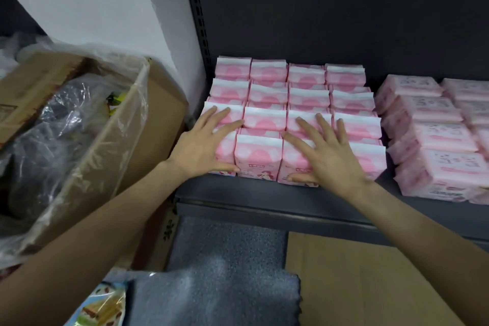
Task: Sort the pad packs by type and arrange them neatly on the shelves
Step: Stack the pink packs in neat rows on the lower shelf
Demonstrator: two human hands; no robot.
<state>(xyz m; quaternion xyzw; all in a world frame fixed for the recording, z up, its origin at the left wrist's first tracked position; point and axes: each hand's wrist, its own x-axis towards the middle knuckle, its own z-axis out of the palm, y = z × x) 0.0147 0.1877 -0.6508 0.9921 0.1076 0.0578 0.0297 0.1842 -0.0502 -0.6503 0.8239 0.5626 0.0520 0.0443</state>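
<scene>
Several upright pink pad packs (267, 103) with white tops stand in tight rows on the dark shelf (238, 193). My left hand (203, 145) lies flat with straight fingers on the front-left packs, thumb along their front face. My right hand (325, 151) presses flat on the front packs right of the middle, its thumb against a pack's lower front. To the right, paler pink flat pad packs (434, 140) of another type lie stacked in rows on the same shelf.
An open cardboard box (148, 124) lined with clear plastic stands left of the shelf. A flat cardboard sheet (357, 280) and grey cloth (217, 272) lie below. A snack packet (103, 307) shows at the bottom left. The slotted shelf upright (197, 8) rises at the shelf's left.
</scene>
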